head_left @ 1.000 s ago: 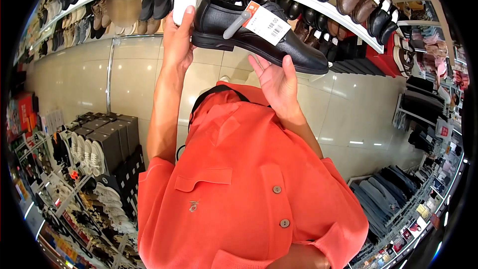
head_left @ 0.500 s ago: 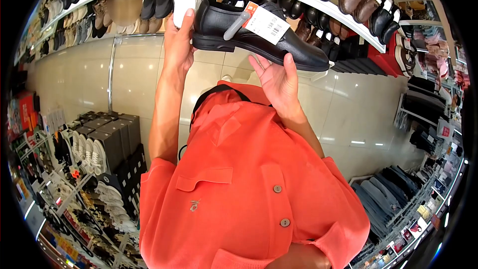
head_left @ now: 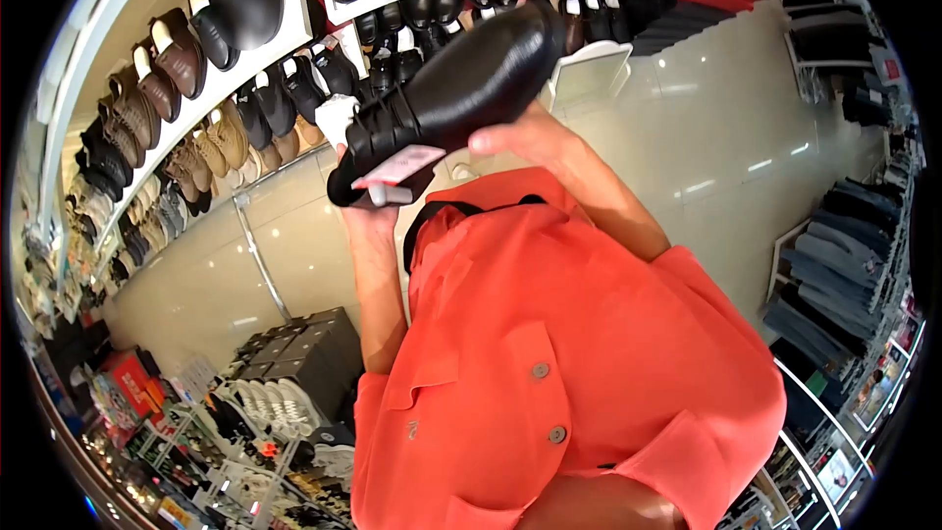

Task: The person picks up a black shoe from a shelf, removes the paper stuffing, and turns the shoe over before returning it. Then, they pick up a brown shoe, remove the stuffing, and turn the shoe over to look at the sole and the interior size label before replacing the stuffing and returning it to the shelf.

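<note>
In the head view, the black shoe (head_left: 461, 79) is raised before your chest, tilted with its toe up and to the right. Your left hand (head_left: 365, 221) grips its heel end, fingers mostly hidden, near a white item (head_left: 336, 120) and the price tag (head_left: 407, 165). Your right hand (head_left: 525, 140) is by the front, thumb extended; how far its hidden fingers close, you can't tell. It looks moderately light, smooth and slightly slippery, firm at heel and sole: hold it there, sparing the softer upper.
</note>
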The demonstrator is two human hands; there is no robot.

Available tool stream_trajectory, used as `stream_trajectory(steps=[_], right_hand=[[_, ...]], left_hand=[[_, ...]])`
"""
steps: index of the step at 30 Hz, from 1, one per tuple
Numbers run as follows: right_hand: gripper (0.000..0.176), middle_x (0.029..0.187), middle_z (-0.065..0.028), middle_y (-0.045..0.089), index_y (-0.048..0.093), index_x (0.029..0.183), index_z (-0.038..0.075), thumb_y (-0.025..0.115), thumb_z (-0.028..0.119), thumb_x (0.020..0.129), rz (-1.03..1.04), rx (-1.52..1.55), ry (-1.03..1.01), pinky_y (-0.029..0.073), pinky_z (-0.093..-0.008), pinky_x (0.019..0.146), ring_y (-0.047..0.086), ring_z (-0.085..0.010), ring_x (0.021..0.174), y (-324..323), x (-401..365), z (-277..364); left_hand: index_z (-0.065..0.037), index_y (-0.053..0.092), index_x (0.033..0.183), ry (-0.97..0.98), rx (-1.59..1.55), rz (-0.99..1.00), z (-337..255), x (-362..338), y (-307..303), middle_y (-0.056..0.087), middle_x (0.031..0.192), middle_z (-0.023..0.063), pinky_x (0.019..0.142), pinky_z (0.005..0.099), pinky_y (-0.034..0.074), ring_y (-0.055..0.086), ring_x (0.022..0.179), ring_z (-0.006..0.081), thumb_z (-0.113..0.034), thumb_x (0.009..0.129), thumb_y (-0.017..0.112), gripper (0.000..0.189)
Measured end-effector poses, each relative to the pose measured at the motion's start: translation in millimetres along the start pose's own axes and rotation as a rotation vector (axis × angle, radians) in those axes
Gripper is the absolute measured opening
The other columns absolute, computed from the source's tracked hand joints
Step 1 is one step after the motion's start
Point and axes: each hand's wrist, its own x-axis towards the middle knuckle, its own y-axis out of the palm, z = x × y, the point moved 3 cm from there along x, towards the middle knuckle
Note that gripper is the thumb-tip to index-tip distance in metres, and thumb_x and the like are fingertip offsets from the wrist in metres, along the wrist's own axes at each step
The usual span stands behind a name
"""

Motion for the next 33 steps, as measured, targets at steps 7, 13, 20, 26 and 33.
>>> stream_trajectory(steps=[7, 13, 20, 26, 33], right_hand=[[0.090, 0.132, -0.0090, 0.046, 0.028, 0.141, 0.004, 0.082, 0.022, 0.072, -0.157, 0.025, -0.058, 0.038, -0.0389, 0.105, 0.044, -0.0227, 0.127, 18, 36, -5], [0.140, 0.146, -0.0194, 0.029, -0.008, 0.150, 0.007, 0.091, 0.036, 0.056, -0.044, -0.278, -0.191, 0.030, -0.0432, 0.110, 0.029, -0.0340, 0.136, 56, 48, 13], [0.108, 0.160, -0.0096, 0.008, -0.006, 0.153, 0.016, 0.068, -0.003, 0.076, 0.260, -0.565, -0.234, 0.048, -0.0337, 0.089, 0.041, -0.0231, 0.129, 62, 47, 22], [0.095, 0.153, -0.0029, 0.033, 0.015, 0.153, 0.026, 0.058, -0.013, 0.078, 0.086, -0.547, -0.326, 0.048, -0.0285, 0.077, 0.048, -0.0159, 0.085, 65, 55, 20], [0.096, 0.142, -0.0040, 0.046, 0.018, 0.152, 0.030, 0.061, -0.012, 0.077, 0.036, -0.526, -0.325, 0.050, -0.0298, 0.073, 0.051, -0.0157, 0.079, 61, 58, 15]], left_hand=[[-0.004, 0.036, 0.140, 0.497, 0.096, -0.155, -37, -23, 78, 0.049, 0.133, 0.0145, 0.103, 0.0479, 0.041, 0.049, 0.123, 0.0317, -0.053, 0.093, 0.049, 0.069], [0.000, 0.046, 0.131, 0.425, 0.210, -0.153, -57, -15, 84, 0.055, 0.126, 0.0182, 0.096, 0.0479, 0.049, 0.057, 0.111, 0.0344, -0.048, 0.095, 0.045, 0.060], [-0.003, 0.045, 0.133, 0.364, 0.053, -0.118, -69, -9, 94, 0.055, 0.127, 0.0159, 0.091, 0.0453, 0.053, 0.060, 0.107, 0.0329, -0.038, 0.097, 0.044, 0.051], [-0.003, 0.045, 0.133, 0.356, 0.035, -0.074, -72, 5, 97, 0.056, 0.126, 0.0156, 0.091, 0.0449, 0.053, 0.060, 0.107, 0.0324, -0.037, 0.097, 0.044, 0.050], [-0.003, 0.045, 0.133, 0.333, 0.066, -0.054, -71, 17, 103, 0.056, 0.126, 0.0152, 0.090, 0.0444, 0.053, 0.060, 0.107, 0.0319, -0.036, 0.097, 0.044, 0.049]])
